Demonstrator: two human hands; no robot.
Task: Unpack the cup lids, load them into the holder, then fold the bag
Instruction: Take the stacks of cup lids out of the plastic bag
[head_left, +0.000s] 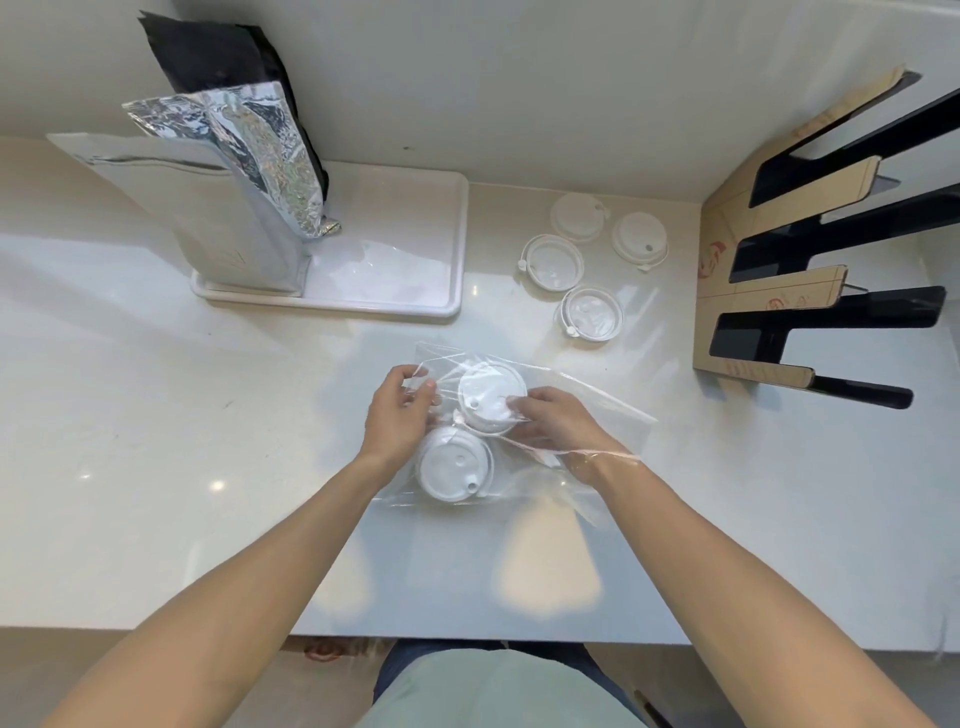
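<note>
Head view: on a pale counter (156, 415), the left hand (397, 410) pinches a clear plastic bag (587, 415); the right hand (553, 421), reaching inside, grips one white lid (488, 397). Four lids (553, 261) lie near the slotted holder (769, 270).

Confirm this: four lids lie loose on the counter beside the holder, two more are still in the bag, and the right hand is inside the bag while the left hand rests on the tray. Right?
One error. The left hand is not on the tray; it grips the bag at its far left edge. The head view shows the rest holds: four loose lids by the holder, two in the bag, right hand inside it.
</note>
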